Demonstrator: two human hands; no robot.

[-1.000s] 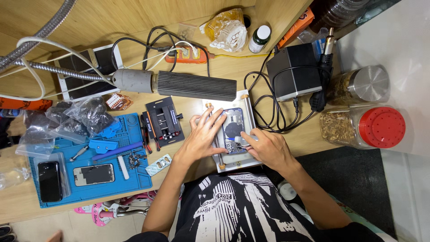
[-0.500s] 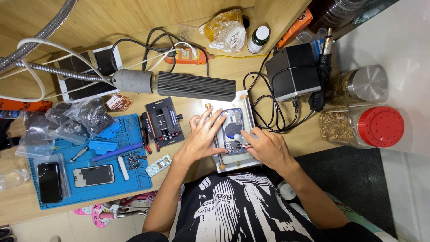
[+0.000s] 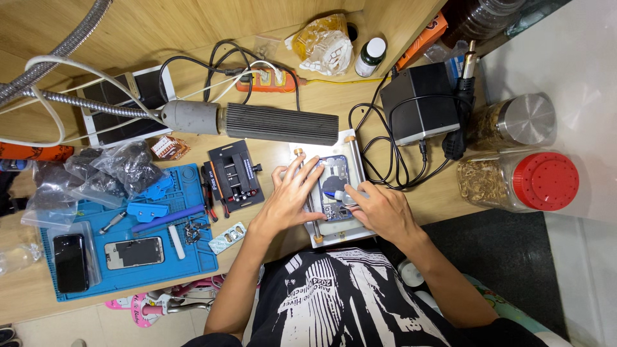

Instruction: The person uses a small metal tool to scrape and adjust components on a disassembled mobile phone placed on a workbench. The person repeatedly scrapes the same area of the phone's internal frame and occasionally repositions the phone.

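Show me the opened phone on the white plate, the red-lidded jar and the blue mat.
opened phone [image 3: 334, 186], head view, on its bare inside.
red-lidded jar [image 3: 545, 181], head view, on the lid's top.
blue mat [image 3: 196, 257], head view, on a bare patch.

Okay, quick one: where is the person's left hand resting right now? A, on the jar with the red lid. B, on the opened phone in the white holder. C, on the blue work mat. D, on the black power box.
B: the left hand lies flat with fingers spread over the opened phone clamped in the white holder, beside the right hand.
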